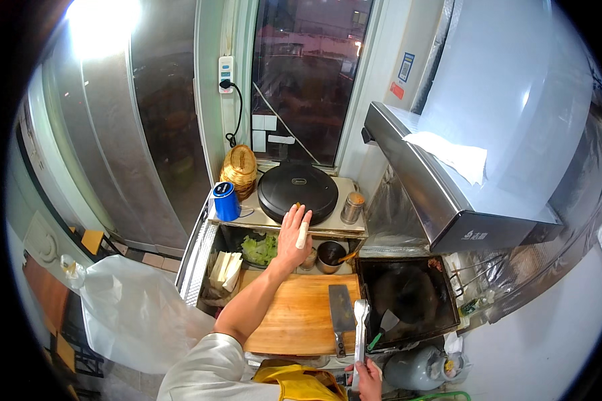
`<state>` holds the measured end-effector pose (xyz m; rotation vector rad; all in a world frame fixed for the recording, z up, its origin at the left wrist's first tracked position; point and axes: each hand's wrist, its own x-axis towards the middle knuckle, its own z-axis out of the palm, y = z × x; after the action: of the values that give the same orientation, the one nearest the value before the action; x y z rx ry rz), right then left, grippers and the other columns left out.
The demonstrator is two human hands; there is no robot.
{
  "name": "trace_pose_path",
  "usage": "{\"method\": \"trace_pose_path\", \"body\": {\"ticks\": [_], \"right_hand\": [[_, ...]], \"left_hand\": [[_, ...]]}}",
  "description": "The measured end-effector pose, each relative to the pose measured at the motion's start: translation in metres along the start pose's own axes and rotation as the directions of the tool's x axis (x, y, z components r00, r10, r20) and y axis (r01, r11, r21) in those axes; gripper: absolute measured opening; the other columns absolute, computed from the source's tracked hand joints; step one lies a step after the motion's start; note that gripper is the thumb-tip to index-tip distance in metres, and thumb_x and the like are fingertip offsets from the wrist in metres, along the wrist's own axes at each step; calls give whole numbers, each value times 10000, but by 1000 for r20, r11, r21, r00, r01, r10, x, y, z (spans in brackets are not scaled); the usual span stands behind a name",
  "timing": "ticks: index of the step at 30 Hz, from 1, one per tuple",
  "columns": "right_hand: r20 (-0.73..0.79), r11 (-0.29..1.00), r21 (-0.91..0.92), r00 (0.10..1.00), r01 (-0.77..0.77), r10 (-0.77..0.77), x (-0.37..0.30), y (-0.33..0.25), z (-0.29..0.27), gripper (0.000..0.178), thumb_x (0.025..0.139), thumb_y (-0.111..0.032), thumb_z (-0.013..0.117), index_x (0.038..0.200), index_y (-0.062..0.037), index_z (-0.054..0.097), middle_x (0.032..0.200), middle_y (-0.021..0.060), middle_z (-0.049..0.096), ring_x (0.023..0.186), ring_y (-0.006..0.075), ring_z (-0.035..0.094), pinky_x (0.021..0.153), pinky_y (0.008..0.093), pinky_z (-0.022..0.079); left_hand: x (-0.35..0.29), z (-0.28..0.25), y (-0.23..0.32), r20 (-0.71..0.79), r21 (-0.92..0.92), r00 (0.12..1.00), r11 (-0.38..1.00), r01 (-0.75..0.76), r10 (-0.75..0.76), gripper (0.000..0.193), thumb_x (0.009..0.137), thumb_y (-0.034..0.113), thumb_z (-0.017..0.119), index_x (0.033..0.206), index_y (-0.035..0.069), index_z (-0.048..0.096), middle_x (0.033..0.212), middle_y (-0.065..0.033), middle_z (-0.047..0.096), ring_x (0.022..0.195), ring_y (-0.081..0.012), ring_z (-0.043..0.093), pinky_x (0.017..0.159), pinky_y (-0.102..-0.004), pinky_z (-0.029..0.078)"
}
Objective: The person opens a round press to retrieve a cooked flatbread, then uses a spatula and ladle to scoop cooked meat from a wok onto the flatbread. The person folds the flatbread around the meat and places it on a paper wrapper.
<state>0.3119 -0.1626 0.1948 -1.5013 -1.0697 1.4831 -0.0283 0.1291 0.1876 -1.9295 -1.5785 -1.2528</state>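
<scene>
My left hand (293,239) reaches forward with its fingers stretched out, at the near edge of a round black electric griddle (297,184) with its lid down. A pale wrap covers one finger. At the lower edge, my right hand (366,381) grips a pair of metal tongs (360,331) pointing away from me. Left of the tongs, a cleaver (341,308) lies on a wooden cutting board (284,317). Past the board sit green lettuce (258,249), a stack of white paper sleeves (225,270) and a metal pot (330,257) of dark sauce with an orange-handled utensil.
To the right is a black flat griddle (408,297) with a green-handled scraper (384,326); a gas cylinder (413,367) stands below. A range hood (458,224) juts overhead. On the shelf stand a blue device (226,202), wicker baskets (239,166) and a shaker jar (352,208).
</scene>
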Motion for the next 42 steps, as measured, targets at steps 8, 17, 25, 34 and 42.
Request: {"method": "trace_pose_path", "body": {"ticks": [8,17,25,34,42], "right_hand": [[-15,998,-58,999,31,-32,9,13,-6,288,1053,-331,603,895,-94,643,747,-30,515,680,114,467,602,314,374],[27,999,10,999,-37,37,18,11,-3,284,1039,-333,643,874,-102,658,710,-51,503,631,90,448,561,295,356],[-24,1000,-8,1000,2,-3,20,17,1,270,1031,-344,656,896,-112,679,708,-44,524,637,95,473,556,307,375],[98,995,75,993,-70,63,45,49,-14,330,1091,-224,574,1308,24,563,923,125,728,633,142,615,601,319,528],[208,996,-85,978,-3,21,61,-8,16,262,1069,-177,596,1190,50,646,901,85,720,644,112,621,592,284,518]], "left_hand": [[2,1,-1,10,-10,1000,1000,7,-7,704,777,-29,664,1459,-56,495,1510,-278,492,1448,-492,417,1206,-564,361],[0,-2,-2,1,-44,1000,999,-2,2,666,785,-30,664,1440,-33,541,1484,-279,513,1425,-500,438,1189,-571,372],[-2,-2,-4,14,-35,1000,999,5,-5,654,805,-11,642,1451,3,544,1502,-263,507,1435,-493,430,1199,-572,367],[5,-5,-17,24,-63,1000,998,0,2,554,811,-19,656,1360,-40,586,1425,-224,591,1355,-435,529,1147,-532,427],[27,-22,-38,-40,-103,999,994,-27,23,261,815,11,738,1075,23,740,1054,-133,690,981,-353,647,846,-453,548]]}}
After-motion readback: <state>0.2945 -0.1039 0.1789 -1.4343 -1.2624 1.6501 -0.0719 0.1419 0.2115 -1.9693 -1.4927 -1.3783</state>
